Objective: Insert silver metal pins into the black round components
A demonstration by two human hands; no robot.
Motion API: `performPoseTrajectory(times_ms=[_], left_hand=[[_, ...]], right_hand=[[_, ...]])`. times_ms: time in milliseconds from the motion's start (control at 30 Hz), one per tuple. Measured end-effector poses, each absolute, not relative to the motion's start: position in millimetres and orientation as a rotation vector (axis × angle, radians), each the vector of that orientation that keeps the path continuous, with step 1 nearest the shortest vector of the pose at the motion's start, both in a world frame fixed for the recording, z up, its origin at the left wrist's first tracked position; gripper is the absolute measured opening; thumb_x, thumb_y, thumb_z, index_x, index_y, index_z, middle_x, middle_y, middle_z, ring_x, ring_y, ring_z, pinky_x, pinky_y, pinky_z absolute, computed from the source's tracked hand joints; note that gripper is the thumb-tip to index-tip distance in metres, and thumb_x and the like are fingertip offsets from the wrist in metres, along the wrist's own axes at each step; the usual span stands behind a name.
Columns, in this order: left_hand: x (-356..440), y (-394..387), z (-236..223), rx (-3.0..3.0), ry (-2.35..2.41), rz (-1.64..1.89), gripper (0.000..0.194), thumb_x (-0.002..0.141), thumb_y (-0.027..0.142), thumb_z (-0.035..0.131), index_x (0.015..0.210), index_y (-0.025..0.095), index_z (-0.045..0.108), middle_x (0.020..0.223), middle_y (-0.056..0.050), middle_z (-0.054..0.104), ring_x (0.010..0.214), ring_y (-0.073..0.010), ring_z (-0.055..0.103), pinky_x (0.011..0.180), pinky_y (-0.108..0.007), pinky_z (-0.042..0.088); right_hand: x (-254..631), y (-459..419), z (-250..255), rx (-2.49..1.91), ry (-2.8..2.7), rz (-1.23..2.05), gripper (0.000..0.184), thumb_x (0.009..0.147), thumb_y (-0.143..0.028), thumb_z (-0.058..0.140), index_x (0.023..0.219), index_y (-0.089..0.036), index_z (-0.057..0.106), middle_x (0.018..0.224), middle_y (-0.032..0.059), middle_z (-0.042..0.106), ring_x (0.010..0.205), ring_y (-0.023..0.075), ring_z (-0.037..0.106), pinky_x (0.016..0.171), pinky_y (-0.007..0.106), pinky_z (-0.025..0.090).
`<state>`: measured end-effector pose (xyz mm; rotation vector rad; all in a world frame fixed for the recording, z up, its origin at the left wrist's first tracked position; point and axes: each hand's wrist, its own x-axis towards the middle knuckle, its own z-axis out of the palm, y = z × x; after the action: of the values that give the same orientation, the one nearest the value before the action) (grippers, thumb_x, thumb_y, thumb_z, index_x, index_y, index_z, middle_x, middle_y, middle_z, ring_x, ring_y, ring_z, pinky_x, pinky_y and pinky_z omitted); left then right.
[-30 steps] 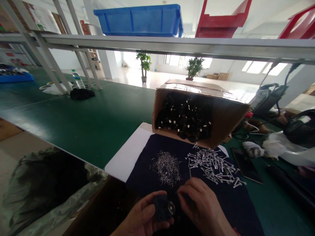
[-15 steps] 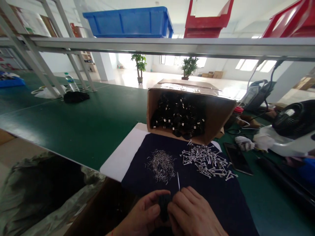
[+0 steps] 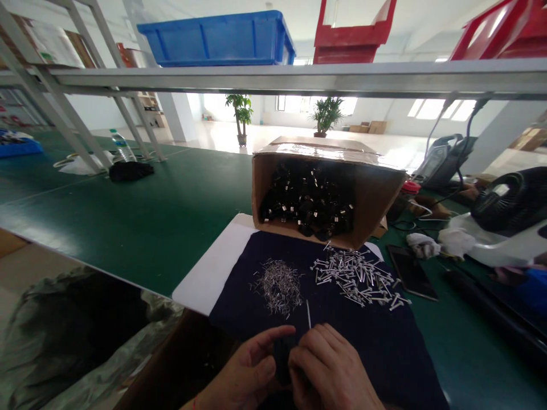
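My left hand (image 3: 250, 367) is closed around a small black part (image 3: 282, 359), its index finger stretched along the top and its thumb bent beside it. Curled fingers of my right hand (image 3: 329, 364) press against the right side of that part. From the right fingers a thin metal rod (image 3: 308, 314) sticks out toward the piles; its lower end is hidden. Beyond my hands, a heap of tiny metal pins (image 3: 280, 287) lies on the dark cloth (image 3: 342, 333). To its right are scattered longer headed metal pins (image 3: 359, 276).
A cardboard box (image 3: 380, 199) of black parts lies on its side behind the piles. A phone (image 3: 412, 272), a fan (image 3: 510, 199) and a black tube-like object (image 3: 496, 313) stand or lie right. A shelf (image 3: 273, 80) carrying a blue bin (image 3: 217, 42) crosses above.
The whole view has shifted slightly. Both hands stay together at the black part, with only small finger movement; the piles look unchanged.
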<state>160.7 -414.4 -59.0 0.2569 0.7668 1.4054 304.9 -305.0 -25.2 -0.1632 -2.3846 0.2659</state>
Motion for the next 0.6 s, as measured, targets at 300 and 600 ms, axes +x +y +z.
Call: performPoseTrajectory(times_ms=[300,600], left_hand=[[157,-413,-53,0.474,0.867,1.427,0.056,0.068,0.039,0.09,0.12,0.032,0.072,0.114,-0.004,0.075,0.108,-0.0174,0.068,0.094,-0.024,0.052],[165,-419,-69,0.669,0.971,1.603,0.055,0.079,0.044,0.08,0.131,0.035,0.063,0.131,-0.006,0.068,0.125,-0.0259,0.06,0.114,-0.039,0.041]], right_hand=[[305,-310,-30,-0.245,-2.261,0.352,0.018,0.085,-0.007,0.047,0.078,-0.021,0.055,0.067,-0.0001,0.057,0.059,0.0125,0.054,0.055,0.024,0.039],[318,-320,-31,-0.326,-2.214,0.395,0.021,0.104,-0.032,0.048,0.092,-0.02,0.06,0.072,0.0016,0.062,0.06,0.0121,0.063,0.052,0.021,0.048]])
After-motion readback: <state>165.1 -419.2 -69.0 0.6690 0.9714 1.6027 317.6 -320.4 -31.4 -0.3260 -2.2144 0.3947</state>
